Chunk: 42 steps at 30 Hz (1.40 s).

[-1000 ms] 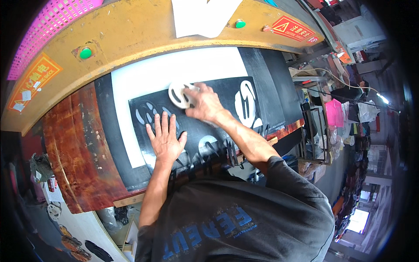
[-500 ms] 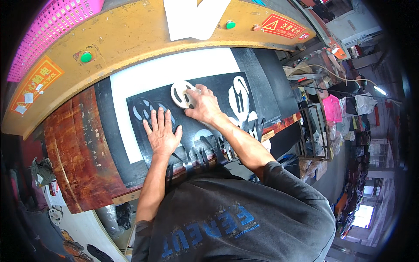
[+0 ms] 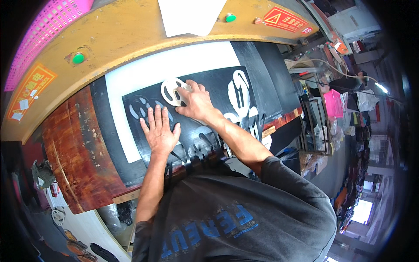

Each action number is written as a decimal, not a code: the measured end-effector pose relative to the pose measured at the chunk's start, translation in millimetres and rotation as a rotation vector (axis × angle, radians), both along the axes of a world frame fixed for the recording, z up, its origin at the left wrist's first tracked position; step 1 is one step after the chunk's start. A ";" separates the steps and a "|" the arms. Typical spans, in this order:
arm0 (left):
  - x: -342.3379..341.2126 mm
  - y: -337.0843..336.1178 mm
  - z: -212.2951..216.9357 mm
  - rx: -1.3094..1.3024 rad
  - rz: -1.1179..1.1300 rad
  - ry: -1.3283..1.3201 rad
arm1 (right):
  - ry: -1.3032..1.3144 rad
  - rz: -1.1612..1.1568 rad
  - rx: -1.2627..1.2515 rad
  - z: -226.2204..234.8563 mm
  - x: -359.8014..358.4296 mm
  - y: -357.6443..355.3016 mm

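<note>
A black sheet (image 3: 209,78) lies over a white board (image 3: 114,81) on the machine bed. Cut-out openings (image 3: 239,94) pierce its right part and near edge, leaving thin strips hanging down toward me. My right hand (image 3: 196,102) has its fingers closed around the near right side of a cream-coloured oval cutting die (image 3: 168,92) with long slots, which rests on the sheet. Palm down, my left hand (image 3: 160,133) lies on the sheet with its fingers spread. Just beyond its fingertips are several curved greyish shapes (image 3: 139,108), partly covered by them.
A yellow machine beam (image 3: 131,46) with green buttons (image 3: 78,58) crosses the far side. White paper (image 3: 187,17) hangs over it, and a pink basket (image 3: 48,30) sits at the far left. Worn reddish-brown board (image 3: 78,148) covers the left. A metal rack (image 3: 316,122) stands right.
My right hand and the oval cutting die have shifted slightly left across the black sheet. My left hand stays flat in nearly the same place. The whole view has tilted a little.
</note>
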<state>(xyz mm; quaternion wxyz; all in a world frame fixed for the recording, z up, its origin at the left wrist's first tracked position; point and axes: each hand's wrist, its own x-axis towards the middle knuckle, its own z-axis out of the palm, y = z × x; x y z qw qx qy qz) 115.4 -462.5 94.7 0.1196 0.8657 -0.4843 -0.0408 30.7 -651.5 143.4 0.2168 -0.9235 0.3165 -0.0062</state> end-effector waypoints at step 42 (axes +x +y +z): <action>-141.0 79.6 -0.6 -0.297 -0.023 0.104 | -0.409 -0.120 0.205 -9.9 -142.6 -3.0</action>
